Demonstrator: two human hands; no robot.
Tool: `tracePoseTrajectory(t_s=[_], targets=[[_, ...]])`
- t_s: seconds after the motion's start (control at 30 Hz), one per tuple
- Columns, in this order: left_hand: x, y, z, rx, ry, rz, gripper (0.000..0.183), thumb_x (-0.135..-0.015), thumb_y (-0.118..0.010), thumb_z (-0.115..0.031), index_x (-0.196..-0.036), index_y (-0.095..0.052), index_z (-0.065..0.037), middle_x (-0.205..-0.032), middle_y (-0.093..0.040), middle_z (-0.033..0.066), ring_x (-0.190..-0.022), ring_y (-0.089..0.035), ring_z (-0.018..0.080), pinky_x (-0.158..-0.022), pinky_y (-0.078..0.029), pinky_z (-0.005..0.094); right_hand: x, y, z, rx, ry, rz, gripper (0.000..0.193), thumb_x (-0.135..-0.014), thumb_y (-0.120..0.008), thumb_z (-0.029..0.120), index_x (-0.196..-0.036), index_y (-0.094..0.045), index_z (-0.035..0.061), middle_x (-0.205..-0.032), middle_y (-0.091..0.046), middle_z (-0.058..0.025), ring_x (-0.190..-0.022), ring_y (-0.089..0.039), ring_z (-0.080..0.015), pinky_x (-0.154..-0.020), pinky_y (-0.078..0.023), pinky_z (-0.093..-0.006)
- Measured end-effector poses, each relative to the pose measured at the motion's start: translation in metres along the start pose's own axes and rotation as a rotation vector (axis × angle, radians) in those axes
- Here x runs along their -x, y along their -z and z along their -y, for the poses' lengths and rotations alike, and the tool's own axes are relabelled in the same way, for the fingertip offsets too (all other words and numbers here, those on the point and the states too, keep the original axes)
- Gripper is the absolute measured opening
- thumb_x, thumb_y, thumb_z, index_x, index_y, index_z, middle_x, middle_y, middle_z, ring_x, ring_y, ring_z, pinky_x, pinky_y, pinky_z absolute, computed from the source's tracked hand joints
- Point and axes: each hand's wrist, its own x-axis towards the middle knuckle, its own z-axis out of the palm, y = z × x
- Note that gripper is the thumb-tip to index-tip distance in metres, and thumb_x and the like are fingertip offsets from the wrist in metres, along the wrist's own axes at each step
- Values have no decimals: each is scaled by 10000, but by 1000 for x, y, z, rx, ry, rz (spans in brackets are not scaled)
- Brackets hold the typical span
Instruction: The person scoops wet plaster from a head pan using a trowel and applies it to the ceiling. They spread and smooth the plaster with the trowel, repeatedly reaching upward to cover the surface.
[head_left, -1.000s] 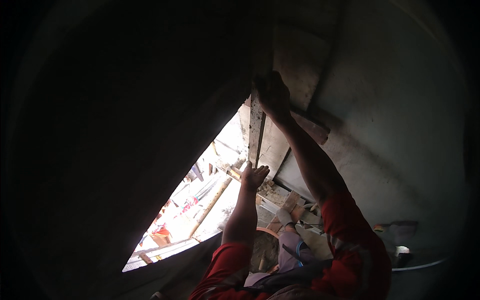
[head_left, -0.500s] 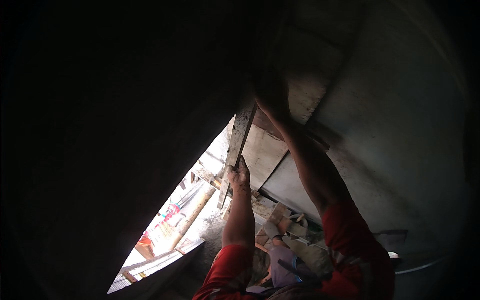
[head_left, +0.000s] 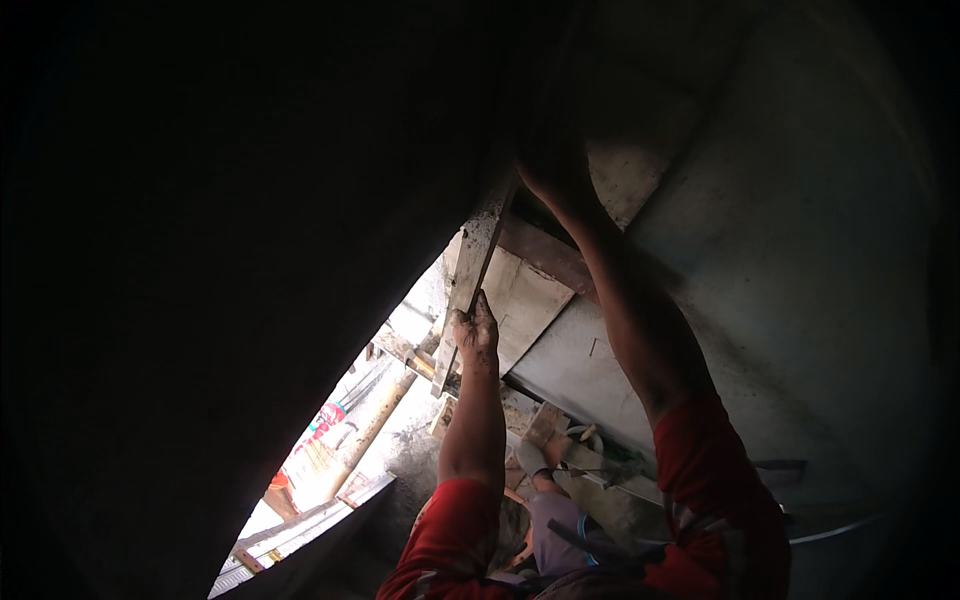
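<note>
Two bare hands work at a dark-specked wooden plank (head_left: 470, 255) near the centre of the frame, between a bright opening (head_left: 410, 320) at lower left and a pale panel (head_left: 525, 310) to the right. The person's left hand (head_left: 477, 332) appears to have its fingers closed around the plank's lower part, thumb on one side; the right hand (head_left: 552, 178) sits near the upper end, deep in shadow, and whether its fingers grip the wood cannot be told. Handling it well likely calls for a firm lower hold, small adjustments shared between both hands, and a feel for the upper end, since the dark hides it; fingertips are best kept out of any gap between the plank and the brown crosspiece (head_left: 545, 255) just beside it. The plank stands steeply tilted in the frame, its long axis running from lower left to upper right, one end pointing down over the bright opening, the other into the dark.
</note>
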Motion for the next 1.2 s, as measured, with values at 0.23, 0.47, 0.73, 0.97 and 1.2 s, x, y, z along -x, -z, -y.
tracePoseTrajectory(t_s=[0.23, 0.47, 0.73, 0.97, 1.2], targets=[[23, -40, 21, -330, -102, -83, 272, -950, -418, -79, -1172, -474, 67, -1186, -537, 173, -1074, -548, 212, -934, -456, 287, -8, 7, -5, 64, -110, 137, 261, -860, -472, 100, -1083, -530, -24, -1011, -567, -231, -959, -559, -364, -848, -452, -435], [4, 5, -37, -741, -314, 53, 346, -986, -327, -168, -1217, -436, 66, -1248, -505, 182, -1152, -502, 298, -1006, -415, 406, -26, -26, 4, 79, 87, -65, 278, -888, -452, 136, -1109, -530, -13, -1040, -569, -232, -968, -559, -367, -859, -452, -434], [11, -19, 14, -905, -298, 57, 379, -933, -494, -242, -1160, -513, 61, -1113, -602, 176, -1059, -571, 221, -894, -440, 307, -32, 3, -4, 41, 18, -80, 319, -903, -457, 220, -1116, -530, -7, -1008, -586, -229, -934, -578, -372, -817, -472, -440], [11, -2, 16, -1214, -318, 198, 332, -972, -358, -137, -1233, -419, 58, -1237, -506, 185, -1131, -514, 276, -976, -432, 368, -35, 15, 6, 59, -92, 121, 322, -901, -449, 202, -1123, -531, -16, -1087, -577, -231, -1014, -569, -346, -867, -454, -411], [-3, 29, -9, -486, -80, -50, 337, -984, -299, -158, -1215, -420, 55, -1248, -493, 195, -1143, -503, 315, -985, -431, 439, -37, 9, -2, -15, -171, 195, 346, -909, -460, 235, -1121, -524, -32, -1084, -578, -229, -1017, -576, -316, -860, -456, -384]])
